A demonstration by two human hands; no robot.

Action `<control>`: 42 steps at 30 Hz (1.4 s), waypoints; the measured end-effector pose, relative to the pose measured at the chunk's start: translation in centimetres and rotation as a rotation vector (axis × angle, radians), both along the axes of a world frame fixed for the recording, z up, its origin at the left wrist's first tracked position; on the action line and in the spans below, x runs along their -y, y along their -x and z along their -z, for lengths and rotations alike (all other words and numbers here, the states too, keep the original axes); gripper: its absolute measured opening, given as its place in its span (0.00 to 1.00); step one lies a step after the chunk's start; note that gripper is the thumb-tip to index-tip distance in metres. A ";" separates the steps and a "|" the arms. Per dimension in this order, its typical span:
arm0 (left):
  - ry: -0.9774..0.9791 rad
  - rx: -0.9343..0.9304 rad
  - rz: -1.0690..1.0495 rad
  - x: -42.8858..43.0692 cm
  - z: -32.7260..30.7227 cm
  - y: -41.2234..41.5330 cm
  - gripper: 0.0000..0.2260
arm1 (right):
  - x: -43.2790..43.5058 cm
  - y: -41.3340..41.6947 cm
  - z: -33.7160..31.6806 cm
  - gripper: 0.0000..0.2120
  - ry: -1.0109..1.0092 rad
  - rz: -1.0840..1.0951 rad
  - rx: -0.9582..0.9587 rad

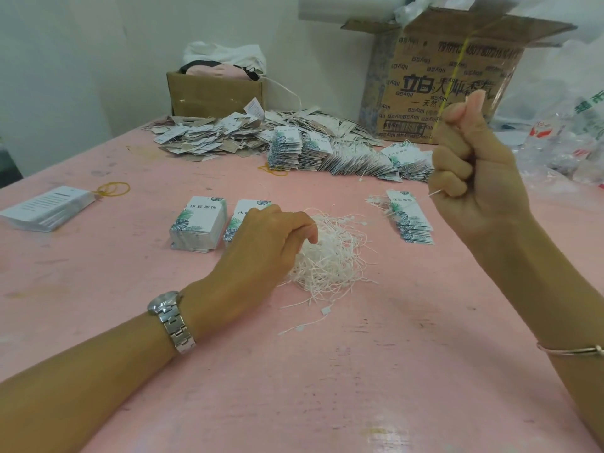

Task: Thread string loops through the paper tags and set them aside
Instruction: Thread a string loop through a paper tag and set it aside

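Fisted right hand point(470, 165) hides its string point(435, 193); left hand point(261, 243) pinches strings point(333, 256).

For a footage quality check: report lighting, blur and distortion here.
Head view: soft, even light, faint shadow under the left hand gripping strings; wide-angle bend tilts the carton; the yellow band in the right hand blurs into a streak; far tags look soft.
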State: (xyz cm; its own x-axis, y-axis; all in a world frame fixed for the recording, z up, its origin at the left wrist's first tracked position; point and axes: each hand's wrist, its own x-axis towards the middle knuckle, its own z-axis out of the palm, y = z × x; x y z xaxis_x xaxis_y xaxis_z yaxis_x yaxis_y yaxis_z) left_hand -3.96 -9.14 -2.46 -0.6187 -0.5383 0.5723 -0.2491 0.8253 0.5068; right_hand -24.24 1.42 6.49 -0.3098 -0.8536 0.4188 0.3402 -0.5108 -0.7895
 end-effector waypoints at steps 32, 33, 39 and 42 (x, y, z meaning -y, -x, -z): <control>0.262 -0.278 0.047 -0.3 -1.4 -0.3 0.05 | 2.0 -3.4 5.2 0.12 -0.379 -0.089 -0.610; 0.261 -0.271 0.053 -0.2 -1.4 -0.4 0.05 | 2.0 -3.5 5.2 0.12 -0.377 -0.087 -0.606; 0.241 -0.260 0.079 -0.2 -1.4 -0.5 0.09 | 2.0 -3.6 5.3 0.10 -0.361 -0.071 -0.562; 0.255 -0.263 0.064 0.0 -1.4 -0.6 0.08 | 2.0 -3.8 5.4 0.10 -0.360 -0.071 -0.561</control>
State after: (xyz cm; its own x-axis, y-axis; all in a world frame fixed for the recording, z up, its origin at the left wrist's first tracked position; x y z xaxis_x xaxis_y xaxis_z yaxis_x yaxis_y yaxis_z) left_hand -3.40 -9.14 -1.02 -0.4602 -0.3224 0.8272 -0.0812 0.9431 0.3224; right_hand -20.48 -0.54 1.10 -0.0660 -0.9805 0.1852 -0.1488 -0.1738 -0.9735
